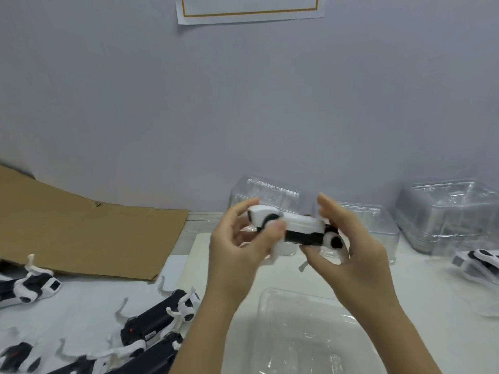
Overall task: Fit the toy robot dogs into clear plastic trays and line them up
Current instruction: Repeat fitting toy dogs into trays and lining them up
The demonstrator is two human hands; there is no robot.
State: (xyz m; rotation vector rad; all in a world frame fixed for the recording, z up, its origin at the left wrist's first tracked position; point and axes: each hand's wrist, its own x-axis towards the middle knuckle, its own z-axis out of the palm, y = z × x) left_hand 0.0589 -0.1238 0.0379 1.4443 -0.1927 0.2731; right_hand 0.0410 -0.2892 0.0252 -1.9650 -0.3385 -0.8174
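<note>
Hovering above the desk [421, 287], the toy robot dog [297, 228] is lying lengthwise between both hands, its white upper shell showing over a black underside, with round black joints at shoulder and hip. The left hand [237, 257] is wrapping its grip round the head end, thumb pressing on the front shoulder, while the right hand [351, 255] is pinching the rear end with its grip, thumb below and fingers behind. Blur is smearing the dog's legs, and the palms are hiding part of its body, so finer detail is proving hard to read. Just below the hands a clear tray [310, 336] is sitting on the desk, its near edge being cut off by the frame. Several loose dogs [159, 322] are lying in a heap at the lower left, partly cropped, and another dog [475, 261] is being cut by the right edge. Stacked trays [442, 211] are standing along the back, with a sheet of cardboard [81, 225] lying to the left; a pale wall [243, 103] is rising behind, carrying a paper notice [248, 9].
</note>
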